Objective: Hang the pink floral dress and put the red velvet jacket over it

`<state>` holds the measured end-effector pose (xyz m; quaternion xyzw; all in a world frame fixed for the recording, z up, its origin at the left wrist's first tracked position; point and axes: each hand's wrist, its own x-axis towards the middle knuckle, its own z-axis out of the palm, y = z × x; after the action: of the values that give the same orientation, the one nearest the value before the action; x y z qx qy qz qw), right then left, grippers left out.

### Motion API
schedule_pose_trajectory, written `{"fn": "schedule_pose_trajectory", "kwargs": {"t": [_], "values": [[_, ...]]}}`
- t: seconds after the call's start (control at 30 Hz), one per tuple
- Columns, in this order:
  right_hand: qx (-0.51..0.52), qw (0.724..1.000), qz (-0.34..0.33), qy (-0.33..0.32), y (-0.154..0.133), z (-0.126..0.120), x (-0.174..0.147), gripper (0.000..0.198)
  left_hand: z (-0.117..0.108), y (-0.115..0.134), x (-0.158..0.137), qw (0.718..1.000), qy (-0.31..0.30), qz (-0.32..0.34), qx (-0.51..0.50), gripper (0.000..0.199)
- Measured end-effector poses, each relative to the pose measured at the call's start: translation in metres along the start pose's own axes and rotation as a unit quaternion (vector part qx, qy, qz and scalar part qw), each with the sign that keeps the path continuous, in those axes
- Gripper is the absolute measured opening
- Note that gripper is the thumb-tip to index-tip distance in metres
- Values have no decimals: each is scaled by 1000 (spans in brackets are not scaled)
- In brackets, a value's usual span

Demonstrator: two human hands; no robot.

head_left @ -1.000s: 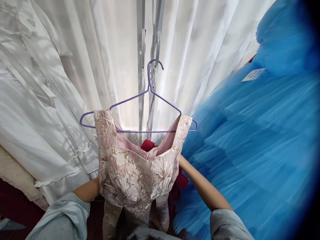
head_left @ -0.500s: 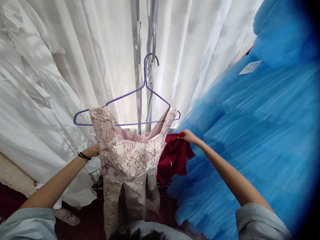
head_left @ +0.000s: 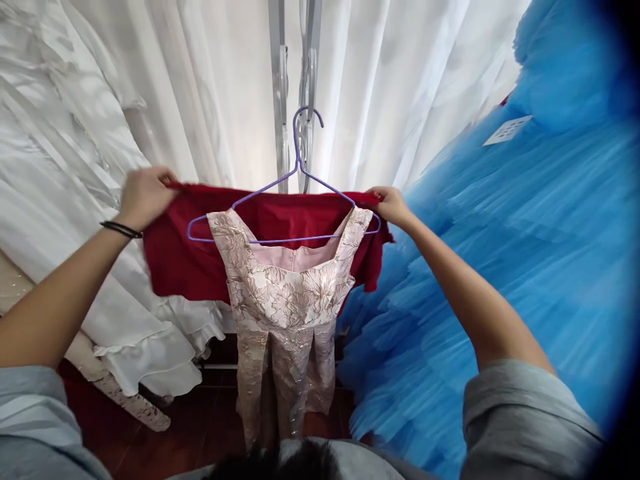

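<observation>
A dark red cloth (head_left: 185, 247) is stretched sideways behind a pale pink, gold-patterned dress (head_left: 295, 293). My left hand (head_left: 147, 197) is closed on the cloth's upper left corner, and a black band circles that wrist. At the other end, my right hand (head_left: 393, 203) pinches the upper right corner. The dress hangs by its straps on a purple wire hanger (head_left: 299, 160), whose hook is up at a grey metal stand. Part of the cloth is hidden by the dress bodice.
White curtains (head_left: 220, 87) hang at the back behind the metal stand (head_left: 277, 73). White dresses (head_left: 100, 220) fill the left side. A large blue tulle gown (head_left: 500, 253) with a white tag (head_left: 509, 130) takes up the right. The floor (head_left: 200, 413) is dark reddish.
My left hand has come out from behind the dress, rising to the left with the cloth's corner. My right hand has also risen. The red cloth is now spread wide behind the hanger.
</observation>
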<state>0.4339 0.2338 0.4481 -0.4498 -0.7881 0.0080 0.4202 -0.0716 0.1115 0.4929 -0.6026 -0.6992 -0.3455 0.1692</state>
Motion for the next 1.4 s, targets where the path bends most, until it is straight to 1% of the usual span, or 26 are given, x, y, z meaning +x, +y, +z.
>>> {"fn": "schedule_pose_trajectory", "kwargs": {"t": [0.03,0.07,0.13,0.2,0.23,0.27,0.37,0.4,0.43,0.47,0.53,0.6,0.63,0.67,0.73,0.8,0.83,0.87,0.97,1.03,1.07,1.13,1.17,1.23,1.3,1.4], "values": [[-3,1000,2,30,-3,-8,2,33,-11,3,3,994,53,41,81,24],[-13,999,8,46,-6,-15,2,32,-18,6,4,984,75,79,143,27],[-48,998,22,28,-13,-26,-3,28,-26,11,-1,973,1,111,202,29],[-85,996,30,-7,-25,-38,-12,26,-31,16,-11,978,-101,88,163,29],[-106,994,29,-8,-35,-44,-18,27,-36,19,-17,983,-119,66,125,28],[-132,991,27,6,-49,-51,-25,29,-43,23,-23,990,-104,49,87,26],[-258,962,50,70,-103,-61,-53,34,-74,41,-51,998,42,42,4,26],[-304,947,71,72,-122,-59,-65,34,-81,49,-65,996,82,38,-10,29],[-340,934,94,55,-139,-52,-77,32,-83,58,-81,995,92,24,-18,31],[-360,925,114,28,-153,-43,-89,29,-79,68,-97,997,69,2,-30,32],[-353,925,135,-32,-173,-21,-109,25,-55,91,-129,994,-56,-30,-85,23],[-309,940,128,-67,-186,-2,-119,21,-22,117,-152,972,-154,22,-174,13],[-282,950,114,-70,-191,4,-121,20,-5,131,-158,957,-172,40,-229,15],[-254,960,96,-63,-196,9,-121,19,9,145,-160,946,-152,49,-281,20],[-202,977,57,-34,-203,16,-117,20,30,170,-154,932,-61,40,-356,27],[-180,982,52,-29,-206,27,-114,22,45,184,-143,926,16,33,-377,25],[-183,980,65,-47,-205,34,-115,23,52,187,-137,928,13,35,-370,20],[-189,976,81,-79,-203,41,-117,25,58,186,-134,934,-18,38,-356,15],[-201,959,98,-172,-191,52,-127,38,64,173,-133,941,-161,60,-293,21],[-208,958,90,-178,-182,42,-128,50,52,161,-137,951,-174,82,-243,28],[-215,961,83,-153,-176,34,-126,53,43,157,-137,962,-142,93,-214,31],[-227,971,35,-68,-165,14,-113,49,21,151,-131,980,-41,131,-144,30],[-233,972,-13,-27,-158,6,-103,46,12,150,-124,980,4,167,-111,28],[-242,960,-140,9,-145,-4,-80,49,1,149,-106,960,46,270,-61,35],[-253,936,-244,-5,-135,-6,-59,51,0,147,-85,932,30,360,-34,38],[-246,918,-309,-32,-128,-4,-34,38,6,140,-57,912,-22,406,-58,21]]}}
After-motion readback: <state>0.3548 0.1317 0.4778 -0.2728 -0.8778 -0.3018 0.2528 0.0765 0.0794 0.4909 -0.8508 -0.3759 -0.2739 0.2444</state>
